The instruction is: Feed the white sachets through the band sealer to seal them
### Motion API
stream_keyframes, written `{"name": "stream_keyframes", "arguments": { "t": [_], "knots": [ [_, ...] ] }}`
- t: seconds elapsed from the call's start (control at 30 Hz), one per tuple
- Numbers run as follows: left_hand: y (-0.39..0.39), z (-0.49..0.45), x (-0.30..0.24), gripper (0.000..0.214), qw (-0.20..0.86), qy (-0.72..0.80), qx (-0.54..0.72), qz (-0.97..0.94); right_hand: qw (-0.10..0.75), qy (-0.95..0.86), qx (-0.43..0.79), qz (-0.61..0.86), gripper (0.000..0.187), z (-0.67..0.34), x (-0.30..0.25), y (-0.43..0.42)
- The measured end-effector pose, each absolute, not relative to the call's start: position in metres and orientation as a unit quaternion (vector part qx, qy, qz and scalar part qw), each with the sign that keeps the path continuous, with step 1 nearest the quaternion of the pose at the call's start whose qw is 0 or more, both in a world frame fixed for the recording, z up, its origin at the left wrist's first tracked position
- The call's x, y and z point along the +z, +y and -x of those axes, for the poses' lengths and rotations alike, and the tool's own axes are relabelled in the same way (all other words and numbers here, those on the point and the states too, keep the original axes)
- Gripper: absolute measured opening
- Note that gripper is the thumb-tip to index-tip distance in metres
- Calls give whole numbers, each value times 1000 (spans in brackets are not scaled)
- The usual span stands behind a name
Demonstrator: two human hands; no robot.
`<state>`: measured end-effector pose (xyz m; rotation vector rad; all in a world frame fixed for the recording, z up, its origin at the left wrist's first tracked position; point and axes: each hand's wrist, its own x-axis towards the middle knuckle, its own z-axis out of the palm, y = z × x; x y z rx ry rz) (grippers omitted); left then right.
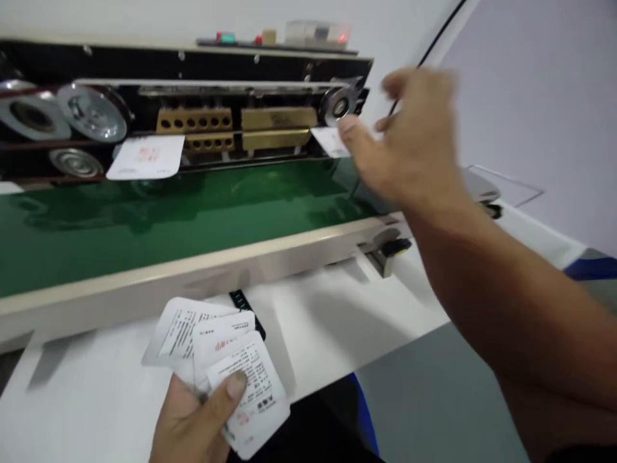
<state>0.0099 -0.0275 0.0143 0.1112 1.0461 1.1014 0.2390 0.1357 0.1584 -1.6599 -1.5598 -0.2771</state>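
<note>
My left hand (197,418) is closed on a small fan of white printed sachets (255,392), its thumb pressing on the front one. They show black text and red marks. At the right end of the band sealer, my right hand (409,135) is raised, slightly blurred, with thumb and fingers apart. Its thumb is beside or touching a white sachet (330,141) at the sealer's inlet; which one I cannot tell. Another sachet (147,157) with a red stamp sticks out from the sealer's middle-left, over the green conveyor belt (231,206).
Brass blocks (195,122) and metal wheels (94,112) line the sealer's open front. A clear box (315,33) with a red light sits on its top. Below the belt are a white table (332,328) and a black-and-yellow knob (395,247). A sachet edge shows at far left.
</note>
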Motion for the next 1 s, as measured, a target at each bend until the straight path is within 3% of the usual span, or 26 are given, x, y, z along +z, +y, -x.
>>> {"name": "stream_keyframes", "arguments": {
  "t": [0.03, 0.1, 0.23, 0.33, 0.47, 0.6, 0.7, 0.8, 1.0],
  "knots": [
    [-26, -12, 16, 106, 718, 461, 519, -43, 426, -640, -140, 624, 45, -231, 149, 115],
    [-23, -14, 17, 100, 700, 452, 551, -41, 449, -690, -143, 549, 18, -212, 120, 68],
    [-22, -9, 6, 88, 692, 412, 586, -94, 357, -769, 184, 498, 50, -174, 46, -2],
    [-22, -3, -4, 85, 689, 400, 590, -131, 349, -734, 293, 503, 48, -152, 11, -16],
    [-20, -2, -9, 66, 678, 403, 605, -111, 385, -706, 295, 516, 21, -144, 4, -10],
    [-16, -9, -5, 52, 661, 430, 611, -67, 449, -649, 347, 507, 16, -155, 6, -6],
    [-14, -13, -1, 49, 644, 453, 613, -66, 512, -678, 330, 411, 26, -171, 7, -2],
    [-14, -13, 1, 55, 639, 472, 605, -60, 495, -751, 279, 336, 41, -185, 9, 5],
    [-15, -11, 6, 62, 651, 491, 576, -53, 505, -723, 312, 354, 29, -204, 17, 14]
  ]
}}
